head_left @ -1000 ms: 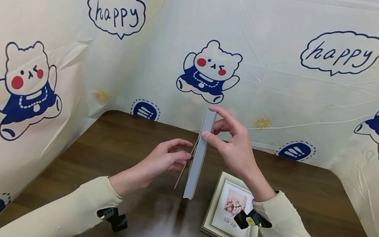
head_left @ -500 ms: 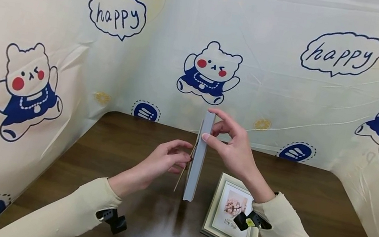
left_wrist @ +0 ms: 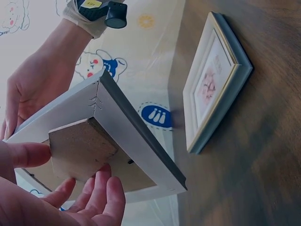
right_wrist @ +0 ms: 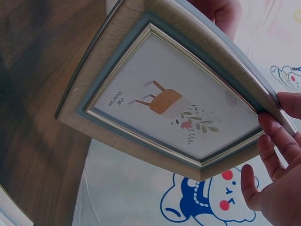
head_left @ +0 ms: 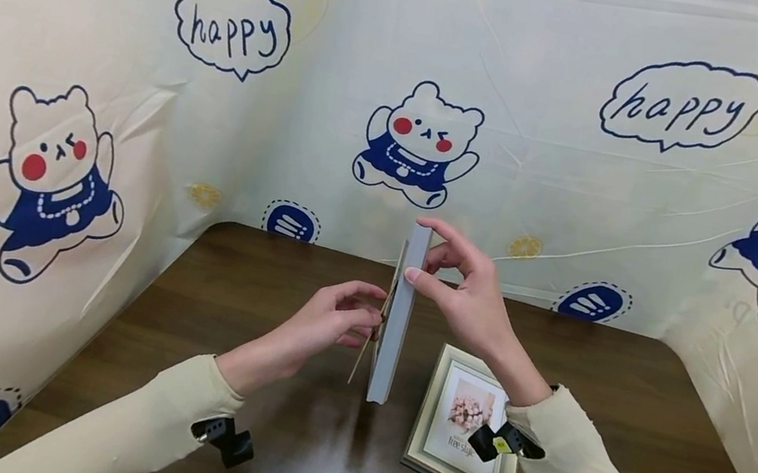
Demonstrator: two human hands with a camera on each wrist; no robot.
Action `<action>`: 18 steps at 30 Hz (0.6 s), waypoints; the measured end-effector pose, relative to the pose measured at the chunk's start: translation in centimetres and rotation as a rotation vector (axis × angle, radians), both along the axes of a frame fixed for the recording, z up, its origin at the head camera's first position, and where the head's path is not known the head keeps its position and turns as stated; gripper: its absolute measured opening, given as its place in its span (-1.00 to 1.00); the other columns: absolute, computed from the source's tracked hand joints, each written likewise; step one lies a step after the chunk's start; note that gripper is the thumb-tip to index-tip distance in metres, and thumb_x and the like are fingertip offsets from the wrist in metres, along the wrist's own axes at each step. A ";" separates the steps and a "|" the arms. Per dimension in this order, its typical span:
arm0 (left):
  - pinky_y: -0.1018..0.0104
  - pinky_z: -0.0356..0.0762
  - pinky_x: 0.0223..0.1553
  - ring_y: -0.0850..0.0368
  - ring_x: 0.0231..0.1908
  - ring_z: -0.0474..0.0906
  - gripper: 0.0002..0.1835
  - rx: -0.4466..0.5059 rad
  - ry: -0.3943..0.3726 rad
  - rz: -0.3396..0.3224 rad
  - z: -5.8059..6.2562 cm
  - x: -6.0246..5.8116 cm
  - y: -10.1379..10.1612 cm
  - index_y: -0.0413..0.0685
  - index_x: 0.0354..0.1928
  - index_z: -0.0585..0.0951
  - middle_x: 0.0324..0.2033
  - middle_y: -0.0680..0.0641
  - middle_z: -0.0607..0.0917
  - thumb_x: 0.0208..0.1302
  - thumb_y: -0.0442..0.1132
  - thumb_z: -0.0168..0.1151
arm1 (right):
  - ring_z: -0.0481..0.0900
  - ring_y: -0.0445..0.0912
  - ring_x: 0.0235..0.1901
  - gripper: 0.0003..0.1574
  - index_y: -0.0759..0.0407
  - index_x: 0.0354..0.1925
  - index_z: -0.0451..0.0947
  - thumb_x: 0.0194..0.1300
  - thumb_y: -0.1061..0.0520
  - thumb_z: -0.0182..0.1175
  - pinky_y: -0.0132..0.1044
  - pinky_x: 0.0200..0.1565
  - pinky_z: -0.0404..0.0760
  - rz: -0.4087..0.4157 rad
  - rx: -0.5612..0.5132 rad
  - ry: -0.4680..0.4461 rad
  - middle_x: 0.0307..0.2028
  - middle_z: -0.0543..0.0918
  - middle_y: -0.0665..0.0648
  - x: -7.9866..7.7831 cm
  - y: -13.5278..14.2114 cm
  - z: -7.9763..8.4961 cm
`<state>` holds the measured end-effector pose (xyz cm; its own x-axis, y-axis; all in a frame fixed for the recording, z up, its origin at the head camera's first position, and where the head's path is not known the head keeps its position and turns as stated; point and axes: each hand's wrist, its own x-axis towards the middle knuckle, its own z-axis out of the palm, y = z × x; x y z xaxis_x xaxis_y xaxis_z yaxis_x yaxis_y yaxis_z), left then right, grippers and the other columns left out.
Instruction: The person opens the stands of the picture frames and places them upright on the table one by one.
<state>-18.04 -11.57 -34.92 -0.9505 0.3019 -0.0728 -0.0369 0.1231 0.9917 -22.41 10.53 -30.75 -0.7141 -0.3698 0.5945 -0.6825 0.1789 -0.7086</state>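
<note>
Edge-on in the head view, a picture frame (head_left: 397,324) is held upright above the table. My right hand (head_left: 467,296) pinches its upper end, thumb on the grey side. The right wrist view shows its front (right_wrist: 183,108), with a pale beaded border and a print of a chair and flowers. On the frame's back, my left hand (head_left: 325,324) holds the brown easel stand (left_wrist: 80,148) between thumb and fingers. This stand tilts away from the backing at its lower end. A second picture frame (head_left: 469,417) lies face up below my right forearm.
The dark wooden table (head_left: 279,456) spreads under both hands. A white curtain (head_left: 531,153) printed with bears and "happy" bubbles surrounds it at the back and sides. Each wrist carries a small black camera (head_left: 229,440).
Both hands keep their hold on the frame and its stand. The frame sits very slightly lower in the head view; little else differs.
</note>
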 end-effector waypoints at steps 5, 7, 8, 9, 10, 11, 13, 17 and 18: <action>-0.14 0.59 0.20 -0.05 -0.04 0.69 -0.53 -0.001 -0.007 0.002 0.0 -0.1 0.0 -0.18 0.39 0.49 0.10 -0.32 0.67 0.54 -0.19 0.19 | 0.63 0.02 -0.18 -0.32 0.12 0.40 0.53 0.34 0.30 0.39 0.10 0.06 0.52 0.006 -0.003 0.006 -0.29 0.75 0.10 0.0 0.0 0.0; -0.14 0.59 0.20 -0.05 -0.04 0.69 -0.54 -0.003 -0.004 0.000 0.0 -0.1 -0.1 -0.18 0.38 0.50 0.10 -0.31 0.67 0.54 -0.19 0.20 | 0.63 0.02 -0.18 -0.32 0.12 0.40 0.52 0.35 0.30 0.39 0.10 0.06 0.52 0.007 -0.003 0.008 -0.30 0.75 0.10 0.0 0.0 0.0; -0.14 0.59 0.20 -0.07 -0.03 0.69 -0.53 -0.003 -0.002 -0.004 0.0 -0.1 -0.1 -0.19 0.39 0.49 0.09 -0.30 0.67 0.54 -0.19 0.20 | 0.63 0.02 -0.18 -0.32 0.12 0.40 0.52 0.35 0.30 0.38 0.08 0.06 0.52 0.007 -0.001 0.008 -0.29 0.75 0.10 0.0 0.0 0.0; -0.13 0.60 0.19 -0.10 -0.02 0.69 -0.53 -0.003 -0.002 -0.005 0.0 -0.1 -0.2 -0.20 0.39 0.49 0.09 -0.29 0.67 0.54 -0.19 0.20 | 0.63 0.02 -0.18 -0.32 0.12 0.40 0.52 0.35 0.30 0.39 0.07 0.06 0.52 0.007 -0.001 0.007 -0.29 0.75 0.10 0.0 0.0 0.0; -0.13 0.60 0.19 -0.14 -0.01 0.68 -0.53 -0.005 -0.004 -0.006 -0.1 -0.1 -0.2 -0.20 0.39 0.49 0.08 -0.28 0.68 0.53 -0.19 0.20 | 0.63 0.02 -0.18 -0.32 0.12 0.39 0.53 0.34 0.30 0.39 0.06 0.06 0.52 0.008 -0.002 0.006 -0.29 0.75 0.10 0.0 0.0 -0.1; -0.14 0.60 0.19 -0.18 0.01 0.68 -0.52 -0.007 -0.004 -0.007 -0.1 -0.1 -0.2 -0.21 0.39 0.49 0.07 -0.27 0.68 0.53 -0.19 0.20 | 0.63 0.02 -0.18 -0.32 0.12 0.39 0.53 0.34 0.30 0.39 0.06 0.05 0.53 0.009 -0.002 0.005 -0.29 0.76 0.10 0.0 0.0 -0.1; -0.15 0.59 0.20 -0.23 0.04 0.67 -0.53 -0.011 -0.007 -0.011 -0.2 -0.1 -0.3 -0.20 0.39 0.49 0.06 -0.24 0.69 0.53 -0.19 0.20 | 0.64 0.02 -0.17 -0.32 0.12 0.40 0.52 0.35 0.31 0.39 0.04 0.05 0.53 0.011 -0.002 0.002 -0.29 0.76 0.10 0.0 -0.1 -0.2; -0.20 0.56 0.22 -0.20 0.02 0.68 -0.54 -0.020 -0.014 -0.011 -0.2 -0.2 -0.4 -0.17 0.38 0.50 0.06 -0.22 0.68 0.53 -0.19 0.19 | 0.64 0.02 -0.18 -0.31 0.11 0.40 0.52 0.34 0.30 0.40 0.06 0.04 0.53 0.015 0.000 -0.004 -0.28 0.76 0.10 0.0 -0.1 -0.3; -0.20 0.56 0.22 -0.18 0.01 0.68 -0.55 -0.022 -0.017 -0.009 -0.2 -0.2 -0.4 -0.15 0.38 0.51 0.06 -0.22 0.68 0.53 -0.19 0.19 | 0.64 0.02 -0.18 -0.31 0.11 0.40 0.52 0.34 0.30 0.40 0.08 0.04 0.53 0.016 0.000 -0.006 -0.28 0.76 0.10 0.0 -0.1 -0.2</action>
